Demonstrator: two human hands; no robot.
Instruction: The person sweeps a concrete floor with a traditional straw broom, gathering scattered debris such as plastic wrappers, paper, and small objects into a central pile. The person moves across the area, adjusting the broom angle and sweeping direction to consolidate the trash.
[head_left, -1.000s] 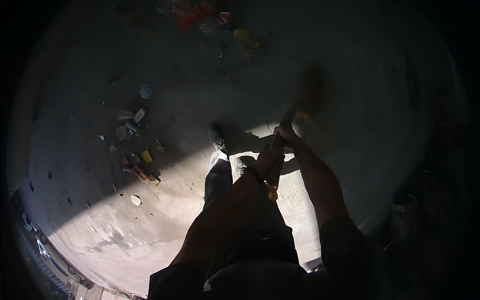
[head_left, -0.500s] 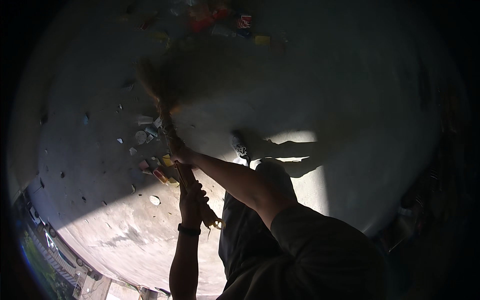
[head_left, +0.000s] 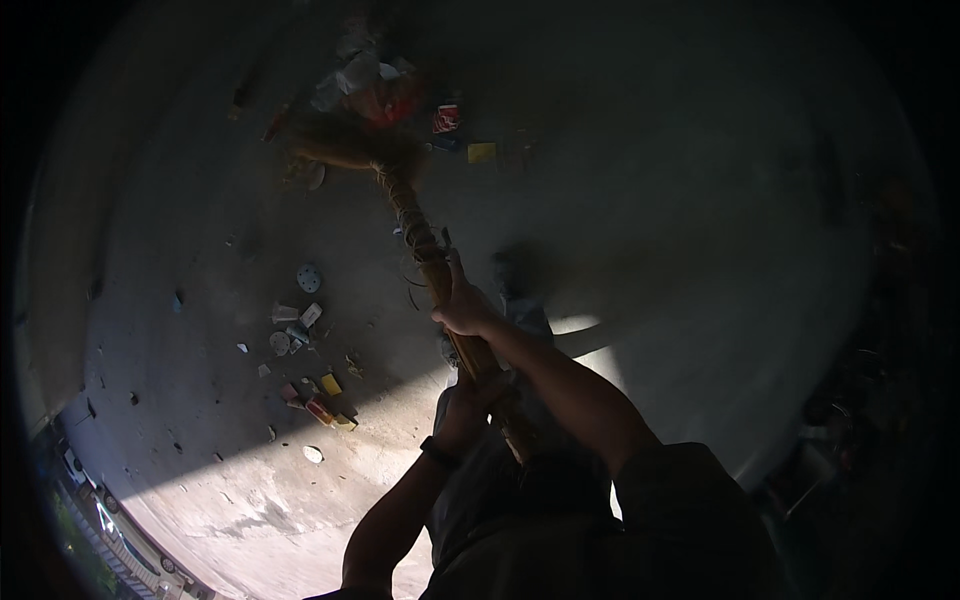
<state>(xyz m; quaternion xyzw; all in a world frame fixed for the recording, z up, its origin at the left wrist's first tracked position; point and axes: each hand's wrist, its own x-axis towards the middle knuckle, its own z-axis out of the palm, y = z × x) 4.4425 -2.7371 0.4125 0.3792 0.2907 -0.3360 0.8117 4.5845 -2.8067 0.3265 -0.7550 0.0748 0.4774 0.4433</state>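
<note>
Broom: long straw broom with a cord-wrapped tan handle [head_left: 425, 245]; half a second ago its head lay to the left of the person's feet, and it now reaches far ahead of them, into the heap of mixed red, white and yellow litter [head_left: 385, 85] at the top of the view.
Right hand: right hand [head_left: 463, 308] clamps the handle higher up, fingers wrapped fully round it; it has shifted from left of the feet to just ahead of them.
Left hand: left hand [head_left: 468, 392], with a dark wristband, grips the handle's lower end close to the body, fingers closed round it as before.
Scattered litter: loose patch of small white, yellow and red scraps [head_left: 305, 365] lies on the grey concrete floor [head_left: 650, 200] left of the feet, apart from the broom head.
Meaning: the stroke appears to have swung forward to the far heap, so the sweep looks to be gathering rubbish there; the left patch seems not yet swept in.
Light: sunlit band crosses the floor by the feet; elsewhere shadow hides detail.
</note>
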